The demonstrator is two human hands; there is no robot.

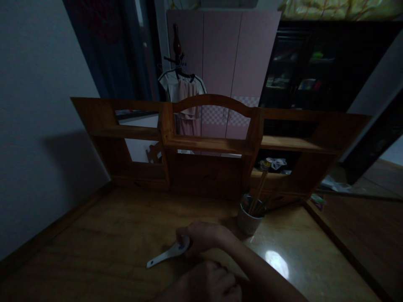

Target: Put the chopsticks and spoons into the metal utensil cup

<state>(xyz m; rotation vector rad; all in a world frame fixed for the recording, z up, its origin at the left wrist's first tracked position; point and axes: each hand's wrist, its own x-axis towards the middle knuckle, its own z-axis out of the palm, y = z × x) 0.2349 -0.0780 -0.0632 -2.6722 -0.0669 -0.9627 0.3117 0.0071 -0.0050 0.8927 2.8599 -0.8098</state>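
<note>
A white ceramic soup spoon (pixel 166 255) is held by its bowl end in my right hand (pixel 201 237), just above or on the wooden table (pixel 103 243). Its handle, with a small hole near the tip, points to the lower left. Thumb and fingers wrap the bowl, so part of it is hidden. Close below, my left hand (pixel 214 281) is curled into a loose fist at the bottom edge, and nothing shows in its fingers. Beyond my right wrist stands a light-coloured cup (pixel 248 221) with several brushes or sticks (pixel 260 188) upright in it.
A wooden shelf unit (pixel 209 144) spans the table's back edge. On the left is a pale wall (pixel 40 126). Behind the unit are a pink wardrobe (pixel 220 50), clothes on a stand (pixel 185 92) and a dark cabinet (pixel 299 67). The room is dim.
</note>
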